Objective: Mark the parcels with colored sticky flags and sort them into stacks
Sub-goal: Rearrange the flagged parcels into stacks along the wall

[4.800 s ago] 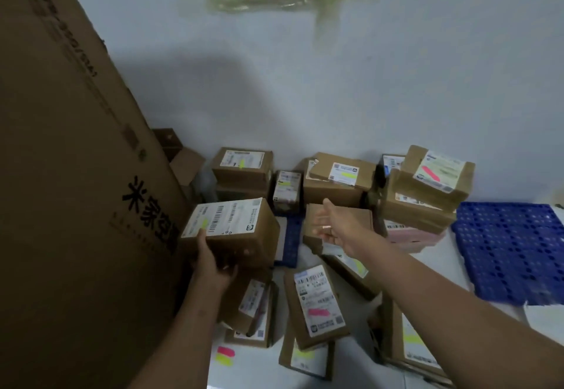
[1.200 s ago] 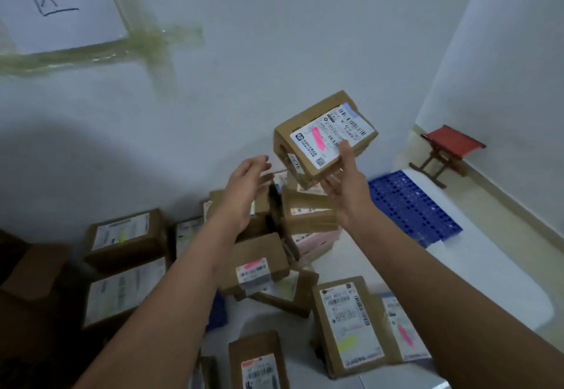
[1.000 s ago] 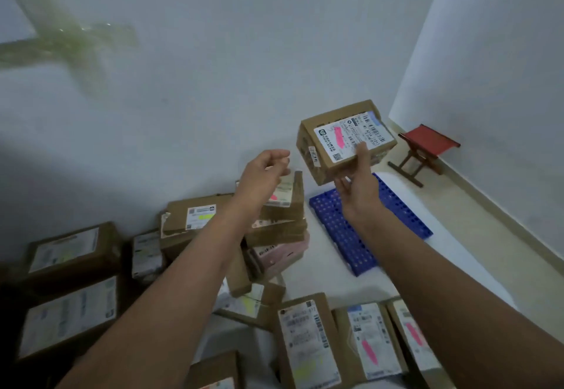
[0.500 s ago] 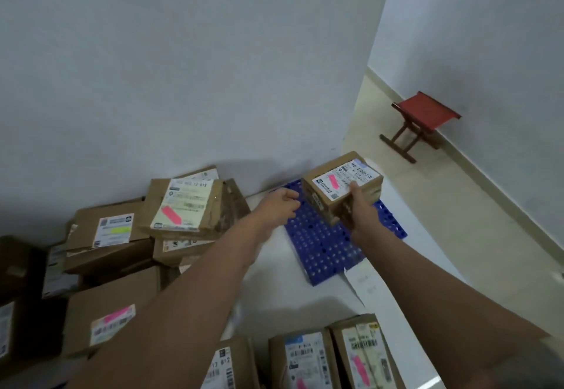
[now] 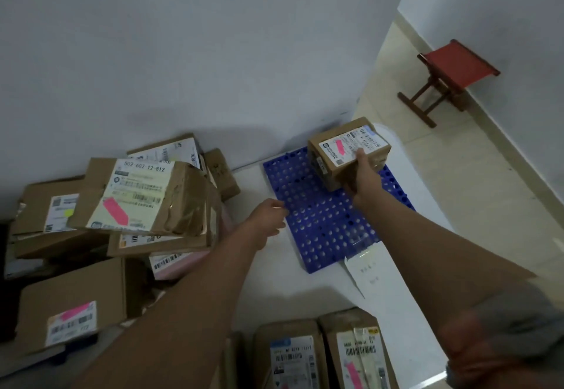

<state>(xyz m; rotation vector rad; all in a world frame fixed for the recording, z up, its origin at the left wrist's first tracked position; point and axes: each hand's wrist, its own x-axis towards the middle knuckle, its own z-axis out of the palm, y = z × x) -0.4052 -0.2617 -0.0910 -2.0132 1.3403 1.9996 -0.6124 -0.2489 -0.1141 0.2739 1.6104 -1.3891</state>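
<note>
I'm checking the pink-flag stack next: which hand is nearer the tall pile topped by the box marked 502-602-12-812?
Left. The left hand hovers just right of that pile; the right hand is farther off, holding a parcel over the blue pallet.

Bottom parcels (image 5: 323,355) cut off

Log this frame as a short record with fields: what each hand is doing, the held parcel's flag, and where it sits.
right hand: right hand grips a pink-flagged parcel by its near edge
left hand: left hand holds nothing, fingers loosely curled
location: parcel is over the blue grid pallet; contact unclear
pallet load: no other parcel on it
nearby: parcel pile left of the pallet, red stool by the far wall
</note>
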